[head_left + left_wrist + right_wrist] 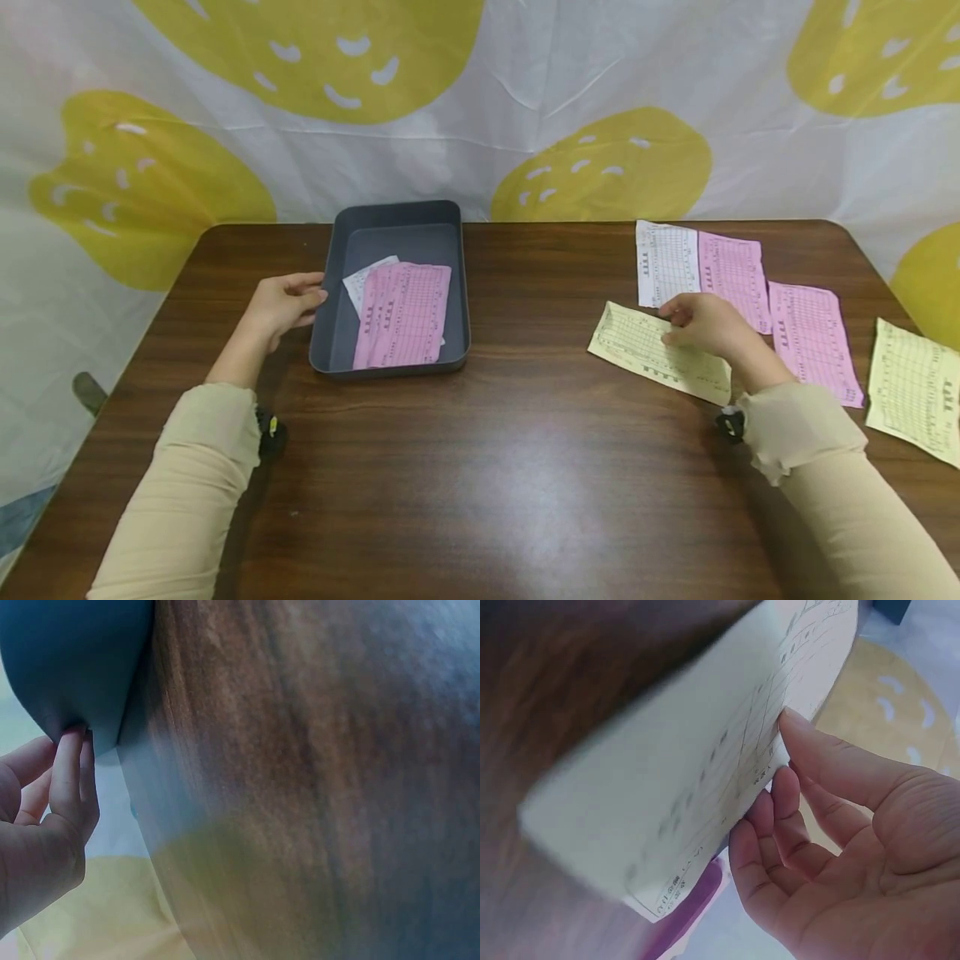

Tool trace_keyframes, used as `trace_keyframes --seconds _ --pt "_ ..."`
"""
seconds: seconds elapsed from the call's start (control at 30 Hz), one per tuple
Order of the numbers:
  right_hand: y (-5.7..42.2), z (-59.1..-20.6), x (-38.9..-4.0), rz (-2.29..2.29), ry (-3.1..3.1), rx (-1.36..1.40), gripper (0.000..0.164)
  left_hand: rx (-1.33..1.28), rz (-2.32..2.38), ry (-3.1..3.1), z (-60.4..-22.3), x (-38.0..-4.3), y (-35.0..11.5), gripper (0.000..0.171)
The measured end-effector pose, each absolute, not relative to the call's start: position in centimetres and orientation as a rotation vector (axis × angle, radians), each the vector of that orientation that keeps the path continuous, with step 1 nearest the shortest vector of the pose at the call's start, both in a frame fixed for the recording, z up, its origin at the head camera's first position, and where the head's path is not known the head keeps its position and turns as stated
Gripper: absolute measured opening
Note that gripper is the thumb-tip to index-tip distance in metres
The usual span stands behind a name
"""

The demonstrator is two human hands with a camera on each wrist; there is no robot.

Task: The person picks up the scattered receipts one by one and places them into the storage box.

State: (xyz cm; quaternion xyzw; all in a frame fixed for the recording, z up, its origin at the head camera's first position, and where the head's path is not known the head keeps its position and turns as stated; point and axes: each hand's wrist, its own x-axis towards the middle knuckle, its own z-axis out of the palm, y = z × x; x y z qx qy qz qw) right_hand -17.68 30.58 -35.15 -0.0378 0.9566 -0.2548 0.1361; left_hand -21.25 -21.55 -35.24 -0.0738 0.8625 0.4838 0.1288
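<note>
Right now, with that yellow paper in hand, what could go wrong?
The yellow paper looks thin and is pinched near one edge by the right hand, so it might bend or drop. The left hand touches the gray tray; a nudge could shift the pink papers inside.

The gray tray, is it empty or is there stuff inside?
Not empty: the gray tray has pink slips and a white slip inside, with bare floor showing at its far end.
</note>
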Motion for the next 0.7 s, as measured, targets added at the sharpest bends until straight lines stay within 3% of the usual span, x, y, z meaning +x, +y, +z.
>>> trace_keyframes --seconds 0.43,0.7 --pt "29.5 -34.9 -18.0 -0.805 2.713 -0.043 0.026 -0.208 1.423 2.500 -35.3 -21.3 -21.6 0.048" --pt "29.3 -34.3 -18.1 -0.835 2.669 -0.045 0.033 -0.215 1.412 2.509 -35.3 -21.3 -21.6 0.048"
